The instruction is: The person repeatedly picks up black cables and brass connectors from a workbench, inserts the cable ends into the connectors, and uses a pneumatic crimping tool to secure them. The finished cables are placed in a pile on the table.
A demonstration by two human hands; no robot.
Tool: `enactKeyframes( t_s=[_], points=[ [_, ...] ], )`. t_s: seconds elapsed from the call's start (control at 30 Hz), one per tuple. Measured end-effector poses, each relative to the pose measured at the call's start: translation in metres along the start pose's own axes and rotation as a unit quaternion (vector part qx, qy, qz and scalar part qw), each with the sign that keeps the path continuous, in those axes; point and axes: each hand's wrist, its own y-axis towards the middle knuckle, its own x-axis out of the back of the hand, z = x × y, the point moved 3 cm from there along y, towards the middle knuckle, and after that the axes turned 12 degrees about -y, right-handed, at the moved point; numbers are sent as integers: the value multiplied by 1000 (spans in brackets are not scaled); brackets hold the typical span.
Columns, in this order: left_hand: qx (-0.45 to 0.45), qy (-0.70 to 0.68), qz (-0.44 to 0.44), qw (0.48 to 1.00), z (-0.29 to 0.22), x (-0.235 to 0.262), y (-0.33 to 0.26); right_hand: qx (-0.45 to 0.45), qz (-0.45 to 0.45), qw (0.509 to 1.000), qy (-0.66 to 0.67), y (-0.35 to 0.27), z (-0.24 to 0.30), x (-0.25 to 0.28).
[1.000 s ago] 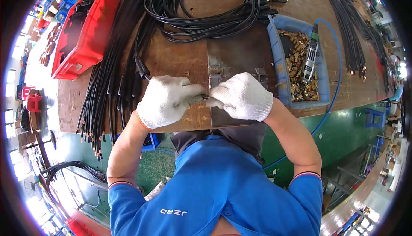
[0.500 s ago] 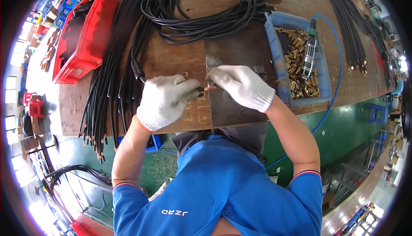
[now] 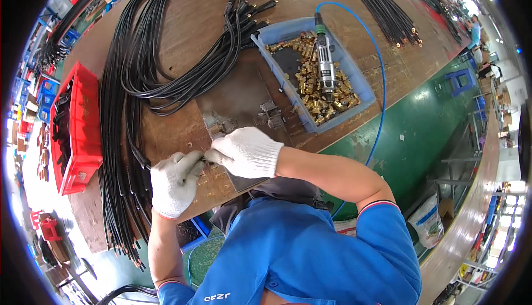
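Observation:
My left hand point(image 3: 174, 186), in a white knitted glove, is closed round a black cable point(image 3: 139, 156) near its end, low over the front of the table. My right hand point(image 3: 249, 152), gloved alike, meets it there. Its thumb and fingers pinch together at the cable's tip, and the gloves hide most of that tip. Beyond the hands, a dark metal plate point(image 3: 235, 91) lies on the table with small metal fixtures point(image 3: 270, 115) on it. Looped black cables point(image 3: 177, 94) lie past the left hand.
A blue tray point(image 3: 360, 80) of brass fittings point(image 3: 307, 80) stands to the right, a pneumatic hand tool point(image 3: 326, 64) with a blue hose point(image 3: 382, 77) lying across it. At the left is a red bin point(image 3: 83, 174) with black parts. More cables point(image 3: 382, 14) lie far right.
The view has turned, so the table and its things appear rotated. My right hand has closed in on the cable's bare copper end, which showed before and is now mostly covered.

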Motion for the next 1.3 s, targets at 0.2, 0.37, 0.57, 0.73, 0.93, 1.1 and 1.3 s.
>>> enactKeyframes(
  t_s=[0.2, 0.37, 0.57, 0.73, 0.93, 1.1, 1.3],
  points=[
    [21, -36, 8, 999, 9, 6, -8, -154, -146, 967, -139, -37, -64, 133],
    [20, -63, 24, 998, 14, -9, -5, -272, -50, 928, -250, -68, -134, 166],
    [31, -60, 22, 997, 11, -15, 2, -270, 90, 863, -417, -57, -132, 110],
    [48, -51, 25, 997, 11, -11, -1, -251, 9, 875, -413, -58, -141, 98],
    [76, -72, 30, 994, 14, -13, -4, -233, -177, 924, -247, -66, -119, 126],
    [72, -82, 19, 994, 15, -12, -1, -216, -224, 869, 385, -61, -71, 105],
    [54, -138, -31, 988, 11, -11, 0, -98, -111, 692, 707, -26, -56, 16]
  ],
)
